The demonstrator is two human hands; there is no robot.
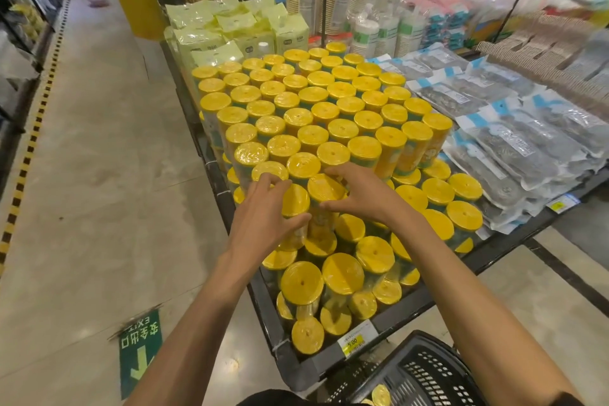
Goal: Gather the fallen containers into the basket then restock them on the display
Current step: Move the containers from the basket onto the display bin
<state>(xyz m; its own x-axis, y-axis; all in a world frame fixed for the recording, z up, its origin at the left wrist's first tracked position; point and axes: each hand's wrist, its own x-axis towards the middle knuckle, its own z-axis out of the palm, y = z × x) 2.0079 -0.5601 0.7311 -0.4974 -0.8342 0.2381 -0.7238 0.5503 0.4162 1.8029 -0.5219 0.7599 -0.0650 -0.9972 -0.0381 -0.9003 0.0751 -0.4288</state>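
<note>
Nearest, the black basket (pixel 425 369) by the person's legs holds at least one yellow-lidded container (pixel 380 394), so restocking looks under way rather than finished. Above it, at the front of the display's (pixel 395 313) upper tier, the left hand (pixel 263 211) grips one tub (pixel 295 201) between thumb and curled fingers, while the right hand (pixel 359 194) arches round its neighbour (pixel 324 188), thumb and forefinger flanking the lid. Next, I judge, both need seating upright against the packed rows (pixel 313 109) behind, then a reach down to the basket.
</note>
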